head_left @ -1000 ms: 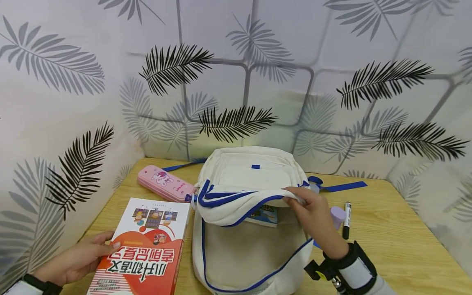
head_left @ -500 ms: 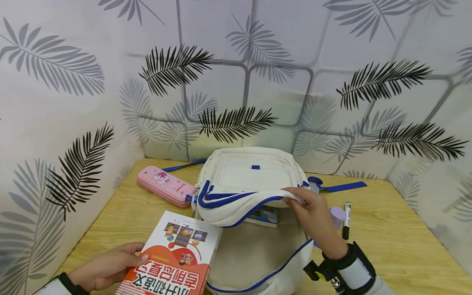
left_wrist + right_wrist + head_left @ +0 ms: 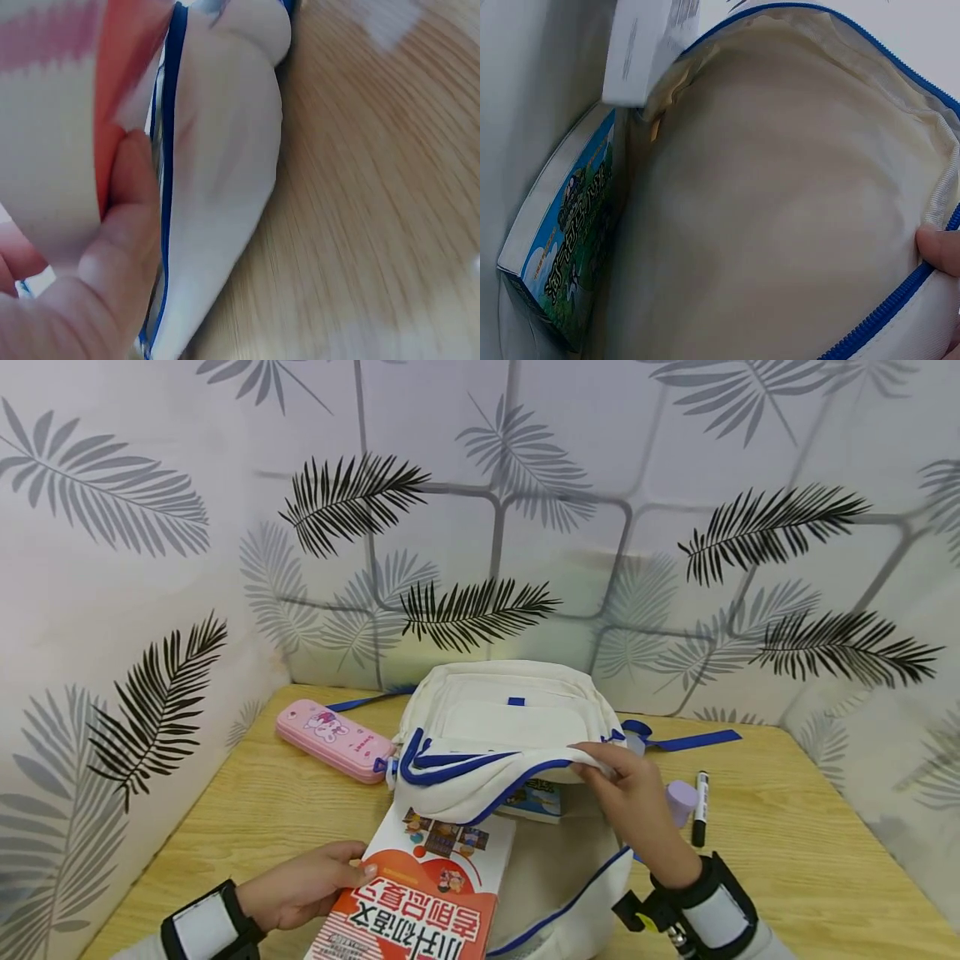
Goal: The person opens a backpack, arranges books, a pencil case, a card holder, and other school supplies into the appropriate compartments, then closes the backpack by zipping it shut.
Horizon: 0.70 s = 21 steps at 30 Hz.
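A white backpack [image 3: 517,718] with blue zipper trim lies unzipped on the table. My right hand [image 3: 630,797] pinches the edge of its raised flap, with a fingertip [image 3: 939,247] beside the blue zipper in the right wrist view. My left hand [image 3: 307,881] grips a thick red and white book [image 3: 420,893] by its left side, thumb on the cover. The book's top edge is at the bag's opening, partly under the flap; its page edges [image 3: 49,150] show in the left wrist view. Inside the bag stands a blue-covered book [image 3: 570,232], half hidden by the flap in the head view.
A pink pencil case [image 3: 333,739] lies left of the bag. To its right are a purple round-topped object [image 3: 681,802] and a black and white marker [image 3: 701,810]. A blue strap [image 3: 697,741] trails behind. Patterned walls [image 3: 555,552] border the wooden table [image 3: 795,827].
My left hand has carried the red and white book rightward, from beside the backpack to its opening. The right hand keeps holding the flap in the same place.
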Each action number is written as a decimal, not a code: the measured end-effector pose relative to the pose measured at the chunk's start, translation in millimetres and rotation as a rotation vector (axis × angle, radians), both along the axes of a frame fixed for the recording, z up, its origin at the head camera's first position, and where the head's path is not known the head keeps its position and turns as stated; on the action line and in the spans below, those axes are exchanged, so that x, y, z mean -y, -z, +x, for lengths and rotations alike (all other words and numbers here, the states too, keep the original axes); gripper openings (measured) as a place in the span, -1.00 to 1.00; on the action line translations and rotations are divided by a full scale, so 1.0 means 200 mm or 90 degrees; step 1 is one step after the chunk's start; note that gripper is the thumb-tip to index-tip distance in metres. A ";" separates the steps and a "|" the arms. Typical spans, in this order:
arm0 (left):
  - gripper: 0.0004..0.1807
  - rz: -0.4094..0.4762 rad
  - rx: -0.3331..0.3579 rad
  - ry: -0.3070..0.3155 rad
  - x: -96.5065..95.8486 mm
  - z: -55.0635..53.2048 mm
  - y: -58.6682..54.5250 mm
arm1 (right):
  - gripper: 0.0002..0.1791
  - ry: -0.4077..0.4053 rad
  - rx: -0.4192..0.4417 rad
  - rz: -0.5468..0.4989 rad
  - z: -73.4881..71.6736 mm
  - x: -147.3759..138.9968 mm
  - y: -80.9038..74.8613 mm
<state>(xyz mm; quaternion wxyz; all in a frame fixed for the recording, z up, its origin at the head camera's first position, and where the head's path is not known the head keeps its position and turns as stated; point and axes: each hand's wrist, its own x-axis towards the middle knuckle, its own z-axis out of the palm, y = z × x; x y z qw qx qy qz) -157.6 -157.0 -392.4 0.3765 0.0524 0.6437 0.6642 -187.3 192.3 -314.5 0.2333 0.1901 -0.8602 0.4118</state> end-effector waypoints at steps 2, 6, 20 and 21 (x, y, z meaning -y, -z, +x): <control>-0.43 0.005 0.001 -0.009 -0.04 -0.01 0.00 | -0.80 -0.001 -0.002 -0.001 0.00 0.00 0.00; -0.48 0.026 0.003 -0.017 -0.13 -0.02 0.01 | -0.80 0.000 -0.007 -0.005 0.00 0.00 0.00; -0.50 0.047 -0.015 -0.060 -0.34 -0.08 0.03 | -0.82 0.017 0.011 0.001 0.00 0.00 0.00; -0.51 0.054 -0.018 -0.060 -0.36 -0.09 0.03 | -0.82 0.016 0.011 0.001 0.00 0.00 0.00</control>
